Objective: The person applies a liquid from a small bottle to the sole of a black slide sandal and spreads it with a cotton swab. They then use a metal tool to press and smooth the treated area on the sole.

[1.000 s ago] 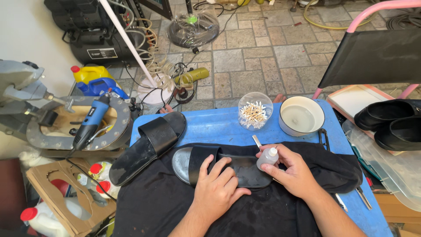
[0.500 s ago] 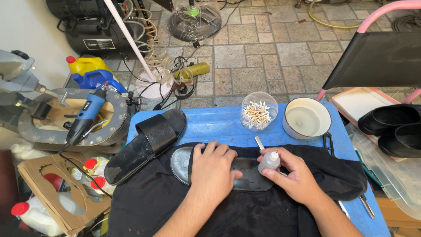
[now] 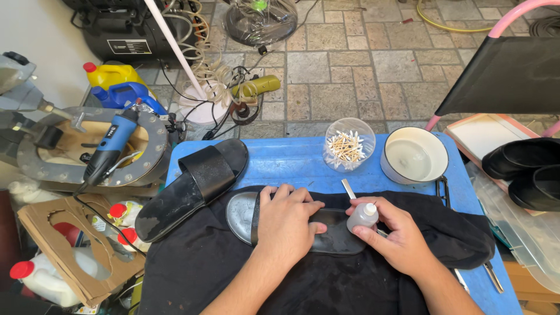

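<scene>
My left hand lies flat on a black slide sandal that rests on a black cloth over the blue table. The sandal's grey toe end sticks out to the left of the hand. My right hand grips a small white plastic bottle, tilted over the sandal's right end. A second black slide sandal sits diagonally at the table's left edge, apart from both hands.
A clear bowl of cotton swabs and a white bowl of liquid stand at the back of the table. A thin metal tool lies behind the bottle. More black sandals are on the right. A blue rotary tool rests on the left.
The view has shifted slightly downward. My left hand slid a little toward the middle of the sandal. The right hand still holds the bottle over the sandal's end.
</scene>
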